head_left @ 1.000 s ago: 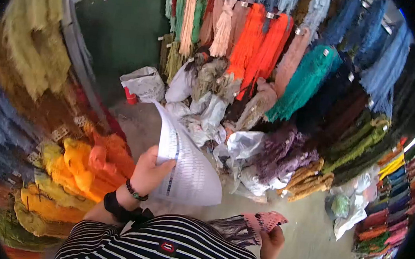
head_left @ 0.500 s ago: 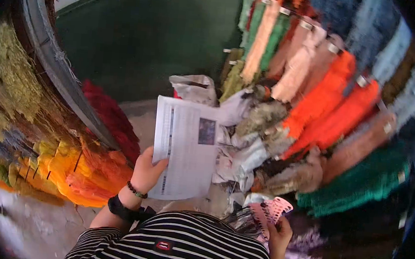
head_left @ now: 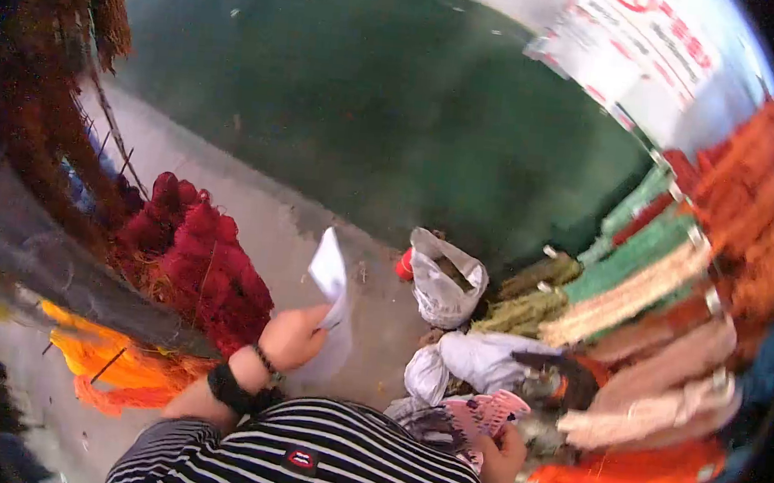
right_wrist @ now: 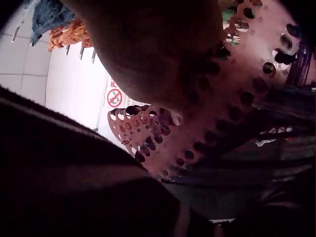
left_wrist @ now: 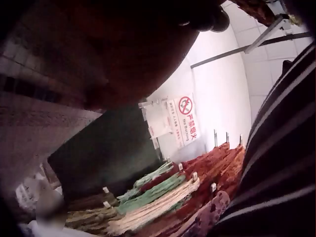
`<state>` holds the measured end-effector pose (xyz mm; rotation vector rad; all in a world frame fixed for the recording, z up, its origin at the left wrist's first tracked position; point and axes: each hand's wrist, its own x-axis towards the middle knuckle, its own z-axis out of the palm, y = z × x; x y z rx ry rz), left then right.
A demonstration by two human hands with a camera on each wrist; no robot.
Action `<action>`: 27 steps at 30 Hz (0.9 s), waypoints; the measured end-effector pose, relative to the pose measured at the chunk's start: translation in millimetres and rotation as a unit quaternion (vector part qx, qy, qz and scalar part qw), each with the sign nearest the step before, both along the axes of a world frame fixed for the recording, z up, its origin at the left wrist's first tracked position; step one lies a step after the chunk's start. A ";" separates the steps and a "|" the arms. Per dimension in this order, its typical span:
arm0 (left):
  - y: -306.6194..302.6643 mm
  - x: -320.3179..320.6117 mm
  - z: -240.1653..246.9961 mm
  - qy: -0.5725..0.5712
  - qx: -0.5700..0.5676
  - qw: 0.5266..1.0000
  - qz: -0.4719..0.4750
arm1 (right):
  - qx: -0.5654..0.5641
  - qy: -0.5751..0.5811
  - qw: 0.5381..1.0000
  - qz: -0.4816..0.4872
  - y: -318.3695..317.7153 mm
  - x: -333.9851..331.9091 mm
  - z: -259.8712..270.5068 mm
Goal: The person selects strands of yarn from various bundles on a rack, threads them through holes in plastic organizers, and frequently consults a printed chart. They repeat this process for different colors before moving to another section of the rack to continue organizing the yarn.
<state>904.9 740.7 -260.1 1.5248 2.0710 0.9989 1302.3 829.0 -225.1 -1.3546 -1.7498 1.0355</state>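
Observation:
In the head view my left hand (head_left: pixel 294 337) pinches the edge of white paper (head_left: pixel 331 273), which bends away and stands nearly edge-on. Printed rows on the paper (left_wrist: pixel 39 118) show dimly beside the dark hand (left_wrist: pixel 133 54) in the left wrist view. My right hand (head_left: pixel 505 454), low at the right of the body, holds a pink card with rows of holes (head_left: pixel 482 414); dark and pale threads hang from it. Close up in the right wrist view, the hand (right_wrist: pixel 163 54) grips the card (right_wrist: pixel 217 113), its fingertips largely in shadow.
Dark red yarn (head_left: pixel 206 258) and orange yarn (head_left: pixel 110 355) hang at the left. Many coloured skeins (head_left: pixel 630 309) line the right side. A white sack (head_left: pixel 445 288) stands on the floor by the dark green wall (head_left: pixel 363 92), with a sign (head_left: pixel 644 43) above.
The head view has swung left toward the green wall, and the sign has come into view. The paper, flat and facing up half a second ago, has turned nearly edge-on. Both hands keep their holds.

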 end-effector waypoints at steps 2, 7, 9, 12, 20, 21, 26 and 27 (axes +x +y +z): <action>43.5 -19.8 0.8 0.010 0.045 0.999 0.019 | 0.001 0.000 1.000 0.009 62.8 -10.3 -14.4; 112.5 -86.2 2.9 0.008 0.059 0.990 0.124 | -0.060 0.137 0.987 0.057 206.2 -125.7 -42.4; 128.9 -116.6 -7.9 -0.012 0.058 0.980 0.189 | -0.099 0.132 0.976 0.144 257.2 -187.4 -34.0; 156.1 -165.5 -28.5 -0.038 0.081 0.957 0.276 | -0.076 0.114 0.961 0.241 363.3 -278.0 -55.8; 229.2 -282.9 4.6 -0.005 0.019 0.878 0.478 | -0.002 0.038 0.887 0.459 537.7 -566.5 -44.5; 231.0 -298.5 9.8 -0.003 0.016 0.874 0.486 | -0.006 0.044 0.870 0.491 544.9 -601.2 -43.2; 211.2 -358.7 -7.6 0.032 0.086 0.826 0.557 | -0.117 0.095 0.785 0.601 524.1 -760.0 -27.4; 209.5 -385.1 -11.7 0.025 0.091 0.805 0.586 | -0.127 0.084 0.779 0.609 523.7 -799.6 -26.4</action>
